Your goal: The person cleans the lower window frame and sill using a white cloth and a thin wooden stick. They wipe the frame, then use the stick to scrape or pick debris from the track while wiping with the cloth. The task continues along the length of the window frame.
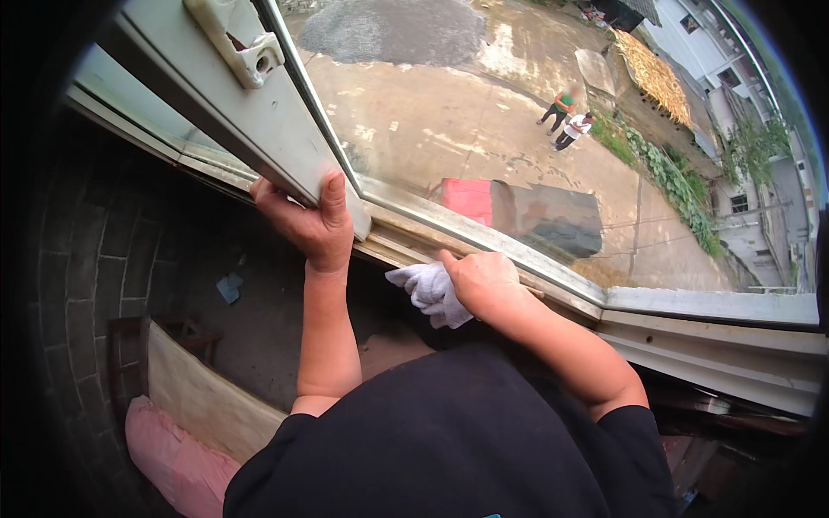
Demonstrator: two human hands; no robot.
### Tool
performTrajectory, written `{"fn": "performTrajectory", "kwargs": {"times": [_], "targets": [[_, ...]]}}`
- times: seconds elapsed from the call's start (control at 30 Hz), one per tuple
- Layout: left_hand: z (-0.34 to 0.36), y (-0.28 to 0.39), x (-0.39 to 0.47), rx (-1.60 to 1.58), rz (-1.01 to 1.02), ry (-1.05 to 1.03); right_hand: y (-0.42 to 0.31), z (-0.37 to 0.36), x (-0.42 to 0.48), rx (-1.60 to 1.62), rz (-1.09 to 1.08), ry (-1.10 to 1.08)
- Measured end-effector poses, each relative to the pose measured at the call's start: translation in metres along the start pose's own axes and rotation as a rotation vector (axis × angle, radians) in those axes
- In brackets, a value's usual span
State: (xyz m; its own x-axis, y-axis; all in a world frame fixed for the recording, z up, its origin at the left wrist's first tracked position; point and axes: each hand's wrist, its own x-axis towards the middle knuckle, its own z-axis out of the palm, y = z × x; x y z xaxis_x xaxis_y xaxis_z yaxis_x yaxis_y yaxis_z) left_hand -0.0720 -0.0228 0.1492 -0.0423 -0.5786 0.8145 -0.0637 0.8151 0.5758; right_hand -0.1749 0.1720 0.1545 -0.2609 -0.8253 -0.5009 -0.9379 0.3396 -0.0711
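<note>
My left hand grips the lower end of a white sliding window sash's frame, thumb on its face and fingers round its edge. A white latch with a broken-looking cover sits higher on that frame. My right hand rests at the window sill track, right of the sash's corner, and holds a bunched white cloth that hangs over the inner edge. The palm and most fingers of this hand are hidden. Window glass rises beyond the track.
Below the sill, inside, are a brick wall, a pale board, a pink bundle and a blue scrap on the floor. Outside, two people stand on the pavement; a red and dark vehicle is below the window.
</note>
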Motion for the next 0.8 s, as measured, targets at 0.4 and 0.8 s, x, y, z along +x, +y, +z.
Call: {"fn": "performTrajectory", "kwargs": {"times": [0.4,0.8], "targets": [[-0.018,0.061,-0.102,-0.023,-0.121,-0.791,0.044,0.071,-0.088,0.440,0.045,0.672],[-0.003,0.071,-0.164,0.031,-0.071,-0.879,0.055,0.135,-0.131,0.701,0.138,0.742]]}}
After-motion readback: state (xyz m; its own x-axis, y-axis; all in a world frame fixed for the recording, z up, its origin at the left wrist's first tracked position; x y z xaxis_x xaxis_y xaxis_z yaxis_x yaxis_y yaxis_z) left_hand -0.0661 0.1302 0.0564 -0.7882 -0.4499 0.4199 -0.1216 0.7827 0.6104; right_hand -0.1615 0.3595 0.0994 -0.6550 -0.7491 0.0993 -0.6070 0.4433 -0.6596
